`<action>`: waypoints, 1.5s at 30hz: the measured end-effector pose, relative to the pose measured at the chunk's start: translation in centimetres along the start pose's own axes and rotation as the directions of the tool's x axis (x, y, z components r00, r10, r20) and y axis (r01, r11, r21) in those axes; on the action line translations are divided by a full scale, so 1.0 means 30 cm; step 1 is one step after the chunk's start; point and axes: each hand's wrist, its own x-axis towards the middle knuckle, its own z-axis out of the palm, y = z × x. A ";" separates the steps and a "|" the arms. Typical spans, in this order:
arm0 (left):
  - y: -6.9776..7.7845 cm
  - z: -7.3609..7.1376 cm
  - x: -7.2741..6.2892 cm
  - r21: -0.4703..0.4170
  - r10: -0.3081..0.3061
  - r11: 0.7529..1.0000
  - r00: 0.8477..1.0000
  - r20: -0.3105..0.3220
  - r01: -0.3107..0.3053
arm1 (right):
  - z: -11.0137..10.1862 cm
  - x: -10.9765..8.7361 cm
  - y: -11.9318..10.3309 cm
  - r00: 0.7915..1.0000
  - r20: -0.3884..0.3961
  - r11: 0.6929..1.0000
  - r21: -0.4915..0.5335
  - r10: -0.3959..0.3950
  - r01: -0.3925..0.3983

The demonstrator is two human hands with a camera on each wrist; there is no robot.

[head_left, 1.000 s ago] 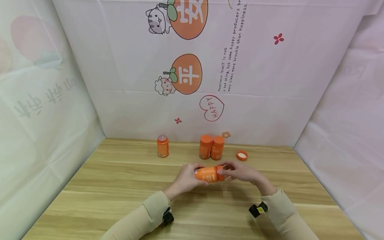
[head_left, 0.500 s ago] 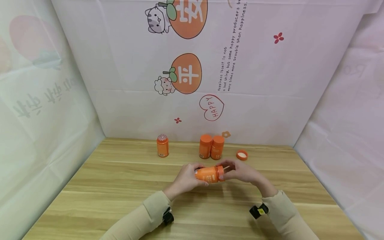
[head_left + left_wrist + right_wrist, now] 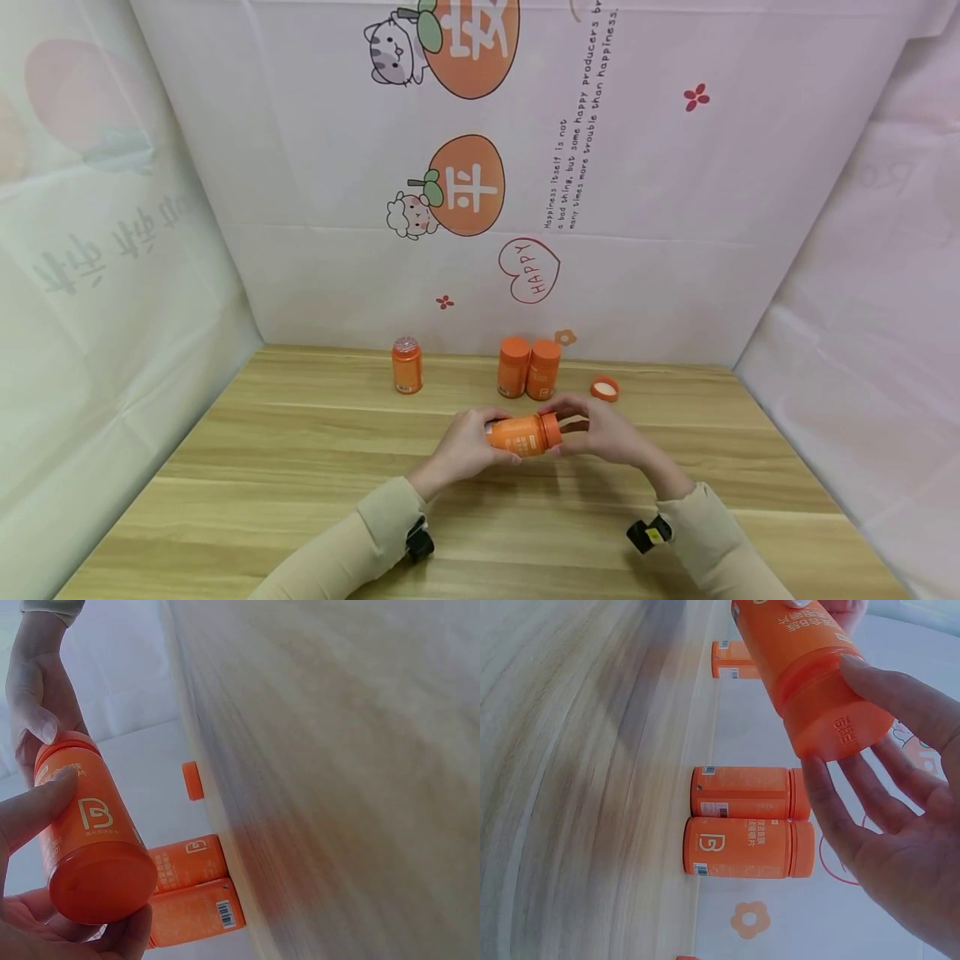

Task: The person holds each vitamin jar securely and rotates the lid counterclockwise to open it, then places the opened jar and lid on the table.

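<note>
An orange pill bottle [image 3: 519, 436] lies sideways in the air above the table, its cap end to the right. My left hand [image 3: 465, 446] grips the bottle's body near its base, thumb over the label in the left wrist view. At the other end, my right hand [image 3: 603, 432] has thumb and fingertips against opposite sides of the orange cap [image 3: 836, 712]. The cap sits on the bottle. Its end with raised lettering faces the right palm.
Two capped orange bottles [image 3: 514, 367] stand side by side near the back wall. Farther left is an uncapped bottle [image 3: 407, 367] with a silvery seal on top. A loose orange cap [image 3: 604, 388] lies inside up to their right. White printed cloth [image 3: 337, 275] walls surround the wooden table [image 3: 262, 467].
The right hand's fingers have shifted round the cap, the thumb moving lower, and more of the cap shows. The left hand and bottle have stayed nearly in place.
</note>
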 end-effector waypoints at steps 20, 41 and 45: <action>0.000 -0.006 0.000 -0.055 -0.006 0.998 1.000 -0.009 0.006 | -0.006 0.000 0.008 0.995 -0.082 0.996 0.071 -0.056 0.062; -0.025 -0.011 0.005 -0.078 0.004 0.997 1.000 -0.026 -0.006 | -0.018 -0.004 0.030 0.994 -0.107 0.991 0.130 0.018 -0.004; -0.029 -0.021 0.007 -0.072 0.004 0.997 0.999 -0.038 -0.006 | -0.021 -0.006 0.040 0.993 -0.113 0.991 0.134 0.023 -0.008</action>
